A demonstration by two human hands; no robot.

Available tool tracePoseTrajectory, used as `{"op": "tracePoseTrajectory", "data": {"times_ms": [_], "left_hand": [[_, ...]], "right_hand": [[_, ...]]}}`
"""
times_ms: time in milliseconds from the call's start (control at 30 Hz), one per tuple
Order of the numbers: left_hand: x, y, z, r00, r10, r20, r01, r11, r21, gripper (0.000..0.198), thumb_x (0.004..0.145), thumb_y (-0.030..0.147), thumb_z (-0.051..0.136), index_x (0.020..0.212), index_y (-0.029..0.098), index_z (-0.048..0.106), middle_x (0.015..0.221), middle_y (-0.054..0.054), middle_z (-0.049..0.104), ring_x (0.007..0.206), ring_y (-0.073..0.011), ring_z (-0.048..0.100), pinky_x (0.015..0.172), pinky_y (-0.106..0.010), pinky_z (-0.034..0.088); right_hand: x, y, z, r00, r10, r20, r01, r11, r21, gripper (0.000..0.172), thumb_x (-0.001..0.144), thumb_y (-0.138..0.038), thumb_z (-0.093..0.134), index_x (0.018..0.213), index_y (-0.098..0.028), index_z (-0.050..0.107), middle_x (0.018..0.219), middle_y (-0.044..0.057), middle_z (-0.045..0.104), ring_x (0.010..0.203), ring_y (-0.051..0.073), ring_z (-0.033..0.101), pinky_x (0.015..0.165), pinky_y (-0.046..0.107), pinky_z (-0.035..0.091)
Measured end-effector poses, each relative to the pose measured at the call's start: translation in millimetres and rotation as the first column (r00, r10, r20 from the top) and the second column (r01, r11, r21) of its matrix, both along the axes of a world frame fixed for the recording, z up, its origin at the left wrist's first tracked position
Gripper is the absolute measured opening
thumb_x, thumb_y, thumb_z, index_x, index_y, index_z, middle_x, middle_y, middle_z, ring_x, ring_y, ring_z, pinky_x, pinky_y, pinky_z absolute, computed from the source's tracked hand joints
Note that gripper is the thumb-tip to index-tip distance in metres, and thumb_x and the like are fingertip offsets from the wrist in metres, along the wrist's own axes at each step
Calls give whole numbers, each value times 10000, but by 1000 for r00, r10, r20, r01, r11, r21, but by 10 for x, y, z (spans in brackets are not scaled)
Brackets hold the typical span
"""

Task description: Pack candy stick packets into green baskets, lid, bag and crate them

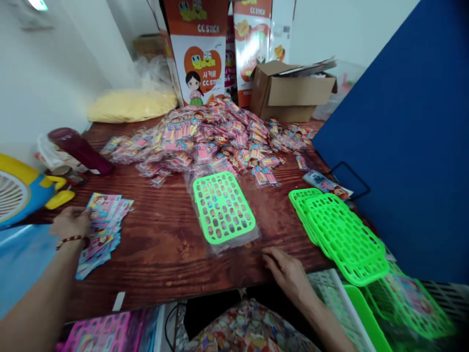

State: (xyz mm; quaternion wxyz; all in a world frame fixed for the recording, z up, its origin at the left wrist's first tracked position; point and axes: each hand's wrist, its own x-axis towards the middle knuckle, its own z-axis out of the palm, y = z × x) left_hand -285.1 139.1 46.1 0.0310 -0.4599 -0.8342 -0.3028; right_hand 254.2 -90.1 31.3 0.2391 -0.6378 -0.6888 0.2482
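At the left, my left hand [73,222], with a beaded bracelet at the wrist, pinches the edge of a colourful printed card [105,205] on top of a fanned stack of cards [104,244]. My right hand [287,269] rests on the front of the table, empty, its fingers loosely stretched and a little apart. Between the hands lies a bright green perforated plastic panel [224,208] on a clear plastic bag [240,238]. Something small and coloured shows through its holes. Nearer my right hand is a stack of similar green panels [346,234].
Behind is a large heap of small packaged pieces [220,132]. An open cardboard box [293,95] and printed cartons [200,54] stand at the back. A dark red bottle [80,151] and a yellow-blue fan [22,190] are left. A blue panel [406,146] bounds the right.
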Motion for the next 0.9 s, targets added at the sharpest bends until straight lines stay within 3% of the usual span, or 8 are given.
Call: {"op": "tracePoseTrajectory", "data": {"times_ms": [200, 300, 367, 433, 467, 533, 733, 900], "left_hand": [[274, -246, 512, 998, 12, 69, -20, 993, 114, 96, 785, 239, 586, 773, 150, 552, 622, 61, 465, 613, -118, 450, 779, -349, 462], [830, -617, 857, 937, -307, 166, 293, 950, 106, 195, 834, 335, 583, 945, 175, 584, 723, 54, 583, 627, -110, 535, 657, -246, 480], [1366, -973, 1022, 586, -756, 292, 789, 614, 4, 156, 862, 345, 588, 920, 201, 607, 788, 37, 639, 685, -116, 577, 658, -224, 475], [1918, -1334, 1087, 233, -926, 297, 972, 212, -103, 119, 914, 297, 532, 891, 228, 626, 797, 32, 660, 708, -112, 589, 655, -210, 457], [2162, -1487, 1078, 114, -957, 268, 989, 83, -124, 135, 929, 269, 510, 863, 229, 622, 780, 29, 659, 724, -117, 591, 667, -217, 452], [2532, -1692, 989, -9, -983, 182, 994, -29, -109, 169, 948, 221, 469, 832, 216, 592, 753, 21, 648, 708, -119, 583, 696, -233, 453], [2810, -1646, 573, 199, -924, -327, 964, 245, -104, 374, 857, 314, 615, 1200, 177, 562, 1091, -125, 633, 1025, -290, 538, 879, -453, 431], [2815, -1532, 405, 282, -837, -469, 949, 315, 8, 126, 857, 144, 585, 957, 201, 637, 922, -59, 679, 920, -240, 552, 860, -440, 389]], "right_hand": [[-69, 2, 177, 978, -84, -190, 80, 996, -31, 189, 933, -341, 472, 957, -239, 630, 900, 29, 710, 786, 180, 683, 720, 284, 506], [-303, 37, 460, 881, -120, -458, 69, 990, -126, 223, 921, -395, 519, 1040, -232, 614, 957, 37, 692, 822, 162, 668, 739, 268, 513], [-482, 41, 649, 785, -74, -615, -35, 986, -162, 412, 883, -395, 586, 1262, -253, 507, 1155, 59, 644, 952, 166, 644, 785, 276, 517], [-608, 12, 764, 732, 19, -681, -208, 958, -197, 509, 852, -377, 636, 1315, -260, 460, 1162, 51, 635, 952, 159, 629, 783, 271, 511], [-638, -20, 781, 729, 56, -682, -279, 934, -222, 422, 856, -373, 634, 1241, -245, 520, 1067, 32, 660, 883, 148, 629, 745, 256, 504], [-621, -116, 729, 750, 58, -659, -322, 902, -287, 199, 878, -384, 603, 951, -200, 612, 818, -11, 656, 712, 115, 601, 638, 217, 465], [-274, -432, 306, 538, -390, -747, -117, 843, -524, 359, 741, -500, 707, 773, -194, 521, 569, -40, 636, 443, 93, 550, 413, 177, 352], [-329, -396, 196, 363, -493, -790, 6, 849, -528, 382, 673, -452, 771, 734, -183, 507, 582, -3, 679, 451, 103, 592, 381, 158, 362]]}}
